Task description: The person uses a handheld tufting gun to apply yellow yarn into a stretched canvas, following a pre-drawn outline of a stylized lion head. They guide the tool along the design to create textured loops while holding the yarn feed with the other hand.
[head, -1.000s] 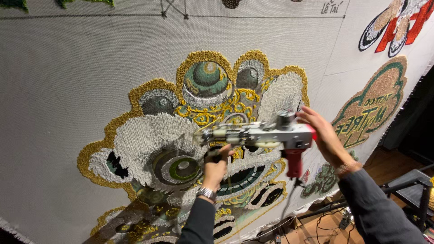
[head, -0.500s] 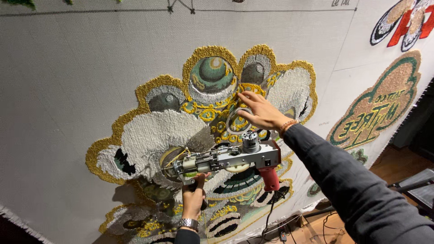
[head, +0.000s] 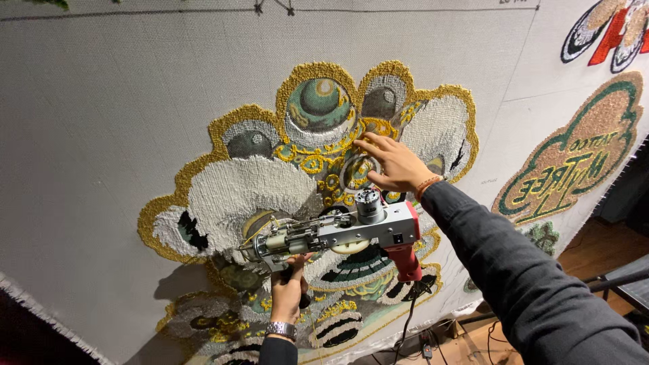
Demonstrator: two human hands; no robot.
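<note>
Left hand (head: pixel 289 292) wrapped around the dark front grip of the tufting gun (head: pixel 338 233), fingers closed tight on it, wristwatch (head: pixel 280 330) on that wrist; gun hangs roughly level in front of the stretched cloth (head: pixel 101 115), needle end pointing left over the white tufted patch (head: pixel 236 192), red rear handle (head: pixel 405 260) hanging free with the power cord (head: pixel 407 318) dropping from it toward the floor; cannot tell if the needle touches the cloth.

Right hand (head: pixel 392 162) flat on the pile near the middle of the big gold, green and white tufted design (head: pixel 318 169), fingers spread and holding nothing, fingertips (head: pixel 362 143) resting on the yellow swirls just below the green dome; dark sleeve (head: pixel 514 270) runs down to lower right.

Judgement on doing this well: reads as a feel-check of the pile; press lightly and sweep across the yellow loops to find thin or loose spots; keep the gun off the cloth and steady in the one hand while the other checks; keep the cord from snagging the lower pile; only one hand carries the gun, so a firm grip matters.

Other bits: second tufted oval emblem (head: pixel 574 162) on the cloth to the right; a red and white piece (head: pixel 608 34) at the top right corner.
</note>
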